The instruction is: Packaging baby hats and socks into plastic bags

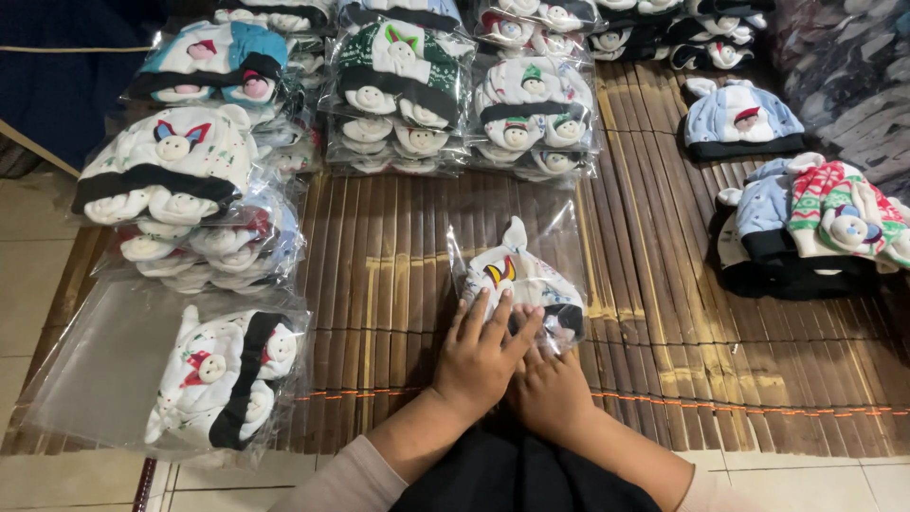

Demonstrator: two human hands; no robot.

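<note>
My left hand [482, 353] lies flat with its fingers spread on the near end of a clear plastic bag [523, 248] that holds a white baby hat [519, 280] with a red and yellow patch; nothing is pinched in that grip, it only presses down on the plastic. My right hand [552, 391] sits just beside it and partly beneath it, so its fingertips are hidden under the left hand and the bag edge, and I cannot tell whether that grip is spread or closed. The bagged hat rests on a bamboo slat mat [398, 275] on the floor, near the middle of the scene, with the bag's far end standing up empty and glossy. To the near left lies another bagged white hat with black band [223, 374], its loose plastic reaching out over the tiled floor [28, 275]. Far left and along the far edge are stacks of bagged hats [403, 90], the rear rows cut off by the top of the frame. On the right sit unbagged hats: a pale blue one [741, 118] and a pile with a red and green knit pattern [815, 228], whose lower pieces are too dark to make out. My sleeves and dark lap are cropped at the near edge
</note>
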